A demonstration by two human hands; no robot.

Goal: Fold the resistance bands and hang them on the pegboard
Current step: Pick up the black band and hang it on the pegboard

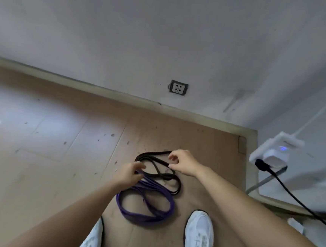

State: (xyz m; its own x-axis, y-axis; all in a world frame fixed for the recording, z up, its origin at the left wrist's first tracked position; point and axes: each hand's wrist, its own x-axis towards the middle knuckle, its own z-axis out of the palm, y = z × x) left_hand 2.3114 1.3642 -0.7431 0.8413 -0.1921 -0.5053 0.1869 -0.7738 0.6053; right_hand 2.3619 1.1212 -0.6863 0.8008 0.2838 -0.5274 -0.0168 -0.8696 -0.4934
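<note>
Two resistance bands lie in loose coils on the brown floor in front of my feet. The black band (pixel 158 174) is the farther one. The purple band (pixel 147 202) lies nearer and overlaps the black one at its far end. My left hand (pixel 129 172) reaches down to where the two bands meet, and its fingertips touch the strands there. My right hand (pixel 183 162) hovers over the far right end of the black band with its fingers loosely curled. Thumb and forefinger are apart, and nothing is pinched between them. No pegboard is in view.
My white shoes (pixel 199 238) stand just behind the bands. A grey wall with a socket (pixel 178 87) rises beyond the skirting. At the right, a white power strip (pixel 274 150) with a plugged-in black cable (pixel 297 200) hangs near a corner.
</note>
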